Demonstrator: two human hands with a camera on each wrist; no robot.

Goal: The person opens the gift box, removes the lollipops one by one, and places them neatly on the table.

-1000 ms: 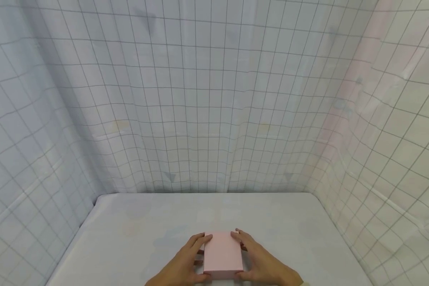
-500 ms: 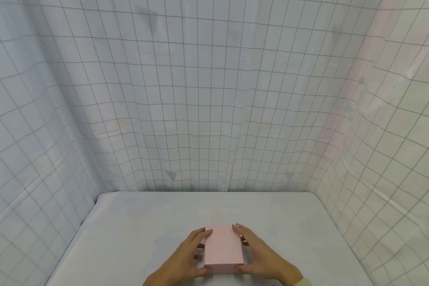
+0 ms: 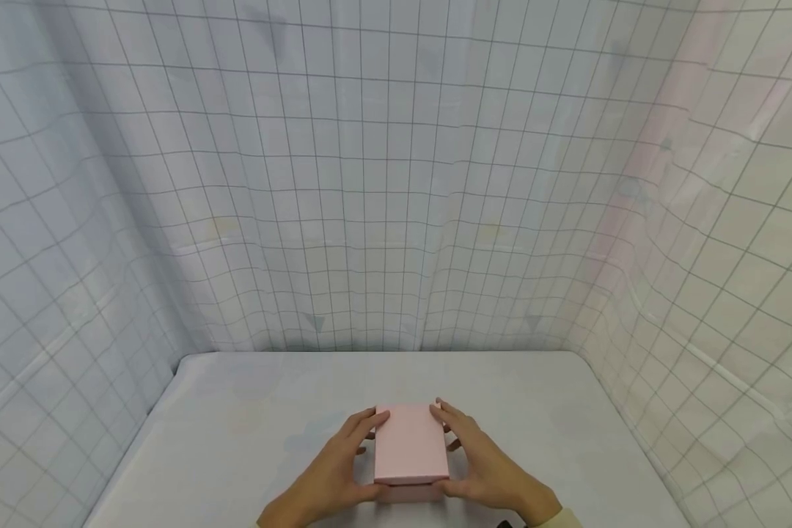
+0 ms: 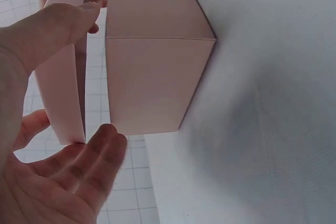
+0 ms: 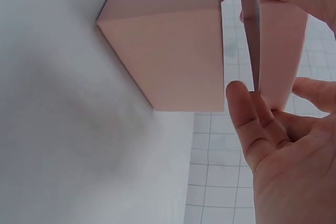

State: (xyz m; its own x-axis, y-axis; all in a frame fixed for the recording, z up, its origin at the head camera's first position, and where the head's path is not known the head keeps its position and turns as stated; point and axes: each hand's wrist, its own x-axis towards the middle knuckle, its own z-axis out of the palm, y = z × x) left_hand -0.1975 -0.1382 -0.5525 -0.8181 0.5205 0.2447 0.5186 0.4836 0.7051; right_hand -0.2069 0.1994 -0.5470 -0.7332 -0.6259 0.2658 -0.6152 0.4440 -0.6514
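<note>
A pink box lid point(image 3: 411, 444) hangs level over its pink box base point(image 3: 411, 494), which stands on the white table. The wrist views show a gap between the lid point(image 4: 59, 90) and the base point(image 4: 155, 82). My left hand point(image 3: 333, 469) grips the lid's left side, its thumb at the near corner and fingers along the side and far corner. My right hand point(image 3: 487, 469) holds the right side in the same way. In the right wrist view, the fingertips point(image 5: 240, 95) reach below the lid's edge, beside the base point(image 5: 168, 61). The base's inside is hidden under the lid.
A white cloth covers the table point(image 3: 251, 418). White curtains with a dark grid pattern point(image 3: 396, 220) enclose it at the back and on both sides. A pale yellow sleeve point(image 3: 563, 519) shows at the right wrist.
Both hands have raised the lid off the base, so it sits higher in the head view. The base's front now shows beneath it.
</note>
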